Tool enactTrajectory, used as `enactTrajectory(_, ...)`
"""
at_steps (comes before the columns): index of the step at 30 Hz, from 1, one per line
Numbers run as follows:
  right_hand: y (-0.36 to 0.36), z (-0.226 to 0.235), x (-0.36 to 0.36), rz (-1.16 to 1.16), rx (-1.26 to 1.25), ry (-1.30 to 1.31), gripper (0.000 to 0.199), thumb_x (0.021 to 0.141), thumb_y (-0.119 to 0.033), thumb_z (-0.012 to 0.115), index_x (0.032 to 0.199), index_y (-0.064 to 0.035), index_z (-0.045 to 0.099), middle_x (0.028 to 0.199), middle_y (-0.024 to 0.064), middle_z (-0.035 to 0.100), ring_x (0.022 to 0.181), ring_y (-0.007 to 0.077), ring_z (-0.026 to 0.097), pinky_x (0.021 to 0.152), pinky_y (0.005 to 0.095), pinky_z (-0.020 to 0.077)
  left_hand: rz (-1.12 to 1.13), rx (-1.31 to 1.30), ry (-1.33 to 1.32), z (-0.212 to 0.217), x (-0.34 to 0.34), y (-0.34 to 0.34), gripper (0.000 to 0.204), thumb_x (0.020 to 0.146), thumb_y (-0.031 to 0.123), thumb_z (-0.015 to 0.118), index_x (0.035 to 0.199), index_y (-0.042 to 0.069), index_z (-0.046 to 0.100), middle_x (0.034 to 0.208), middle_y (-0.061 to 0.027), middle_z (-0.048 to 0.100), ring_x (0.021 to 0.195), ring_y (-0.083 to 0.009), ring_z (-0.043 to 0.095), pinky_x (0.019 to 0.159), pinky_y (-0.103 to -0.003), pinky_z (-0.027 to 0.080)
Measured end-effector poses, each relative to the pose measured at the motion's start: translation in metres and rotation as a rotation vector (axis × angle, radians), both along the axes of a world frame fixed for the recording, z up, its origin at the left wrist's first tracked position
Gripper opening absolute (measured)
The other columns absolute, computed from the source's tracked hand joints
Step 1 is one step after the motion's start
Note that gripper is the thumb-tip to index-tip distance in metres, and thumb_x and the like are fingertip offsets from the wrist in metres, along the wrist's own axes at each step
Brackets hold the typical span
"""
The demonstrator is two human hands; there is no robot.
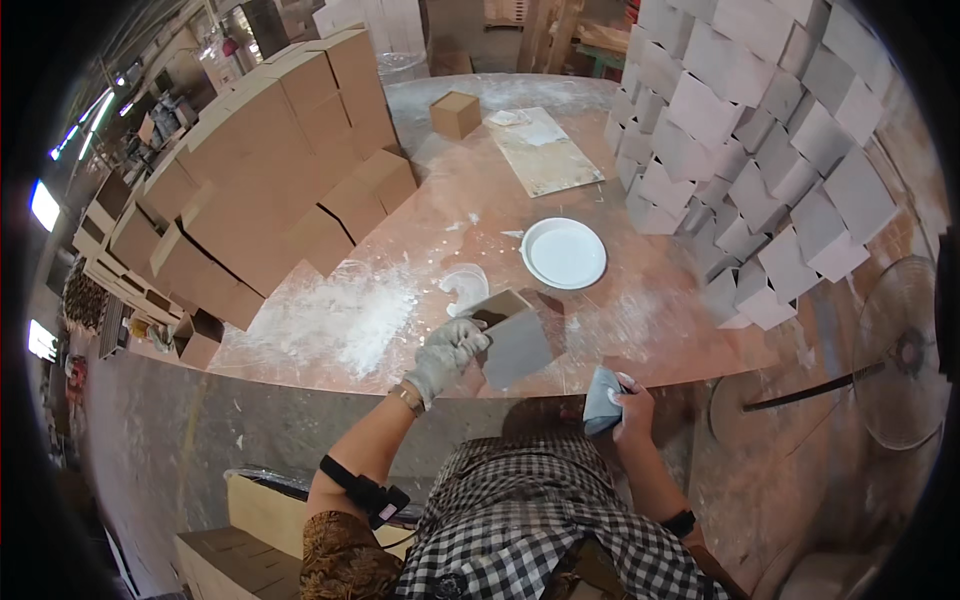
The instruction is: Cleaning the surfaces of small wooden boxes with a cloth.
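My left hand (pixel 440 360), in a pale work glove, is closed on the rim of an open-topped box (pixel 520 352). The box is grey on its outer sides and brown inside; it is tilted over the front edge of the table. To the right, my right hand (pixel 635 412) is bare and grips a folded blue-grey cloth or pad (pixel 602 398), apart from the box. Beyond the box lies a round white dish (pixel 565 254) with pale contents. A clear round lid or dish (pixel 466 288) smeared with white is just behind my gloved hand.
White powder dusts the reddish table (pixel 440 240). Brown boxes (pixel 290 150) are stacked high on the left, and grey-white boxes (pixel 740 170) on the right. Farther back are a small brown box (pixel 455 115) and a stained board (pixel 545 160). A fan (pixel 905 350) stands at right.
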State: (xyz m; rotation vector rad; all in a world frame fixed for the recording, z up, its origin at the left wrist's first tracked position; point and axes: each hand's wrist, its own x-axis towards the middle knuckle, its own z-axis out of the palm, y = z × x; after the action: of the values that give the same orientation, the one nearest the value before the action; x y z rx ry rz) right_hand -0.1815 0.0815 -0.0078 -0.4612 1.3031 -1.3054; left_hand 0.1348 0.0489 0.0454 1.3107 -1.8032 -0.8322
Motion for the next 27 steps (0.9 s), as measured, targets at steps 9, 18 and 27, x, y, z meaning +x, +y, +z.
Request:
enactTrajectory(9,-0.017,0.001,0.015,0.066,0.004,-0.096,0.041,0.065,0.018,0.047,0.104,0.0068,0.057,0.097,0.0128,0.059,0.086,0.0215,0.058,0.077,0.0292,0.0486,0.254,0.386,0.712,0.016,0.030,0.015,0.013,0.084,0.019,0.062,0.083,0.005,0.062,0.079,0.0001,0.061,0.075,-0.0087,0.053,0.074,-0.024,0.043)
enactTrajectory(18,-0.032,0.015,0.058,0.297,-0.289,0.137,0.037,0.063,0.014,0.052,0.098,0.0067,0.059,0.096,0.0077,0.059,0.093,0.0166,0.054,0.081,0.0263,0.0430,0.359,-0.247,-0.546,-0.013,-0.016,0.027,0.022,0.079,0.025,0.061,0.081,0.003,0.061,0.075,-0.0113,0.057,0.078,-0.0251,0.056,0.068,-0.037,0.045)
enactTrajectory(27,-0.089,0.044,0.110,0.411,-0.794,0.673,0.034,0.062,0.008,0.057,0.095,-0.0016,0.062,0.084,0.0085,0.060,0.082,0.0209,0.058,0.077,0.0287,0.0439,0.236,-0.375,-0.788,-0.008,0.024,0.040,0.042,0.077,0.025,0.061,0.114,0.008,0.052,0.122,-0.0132,0.050,0.121,-0.0316,0.041,0.094,-0.042,0.037)
